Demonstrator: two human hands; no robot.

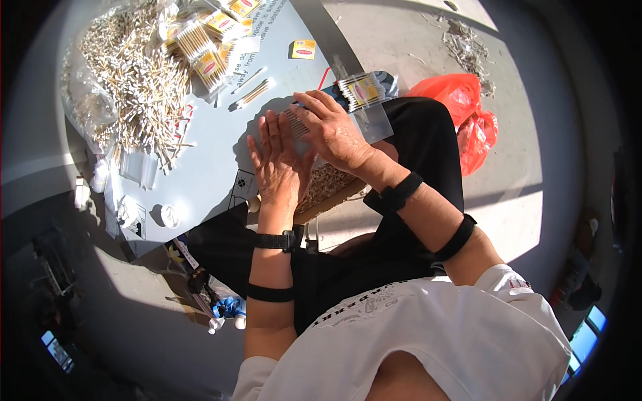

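Observation:
My left hand (277,160) lies flat, fingers together, under a clear plastic sleeve (371,123) that holds a bundle of cotton swabs with a yellow and red label (361,90). My right hand (331,130) rests on top and grips the sleeve near its open end. Both hands hover over the edge of a grey board (214,167) on my lap. A small row of swabs shows between the palms.
A big heap of loose cotton swabs (137,80) covers the board's far left. Packed bundles with yellow labels (210,63) lie behind it, with a loose label (303,49) and two single swabs (253,93). A red plastic bag (471,120) sits on the floor at right.

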